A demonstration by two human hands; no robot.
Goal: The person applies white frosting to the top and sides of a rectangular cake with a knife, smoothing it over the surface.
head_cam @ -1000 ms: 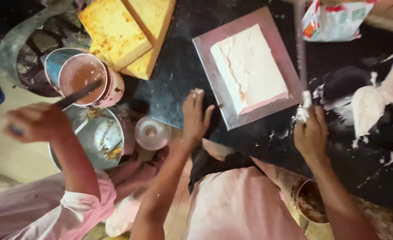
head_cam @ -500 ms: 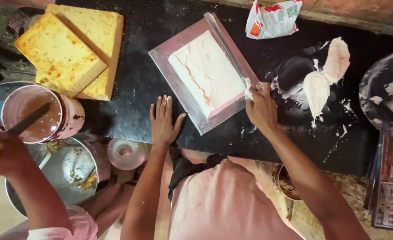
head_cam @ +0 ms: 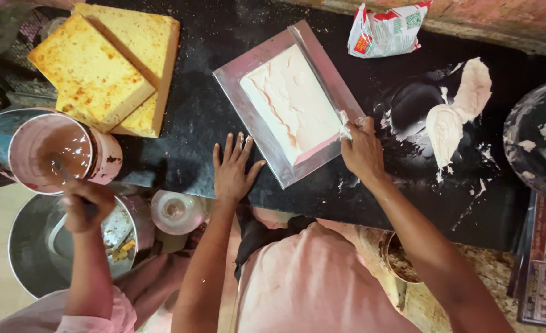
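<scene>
Head view: right hand grips a spatula on the frosted cake; left hand, fingers spread and empty, lies flat on the tabletop just left of its tray.

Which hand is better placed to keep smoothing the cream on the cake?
Right. The right hand already grips the long flat blade lying against the cream-covered cake; the left hand is flat on the counter, bracing beside the tray.

Two square yellow sponge cake slabs lie stacked at the far left of the dark desk. A crumpled white, red and green packet sits at the far edge. Smears of white cream mark the desk's right side, beside a cream-smeared round metal pan. A brown-filled pink bucket stands left, above a steel bowl.
</scene>
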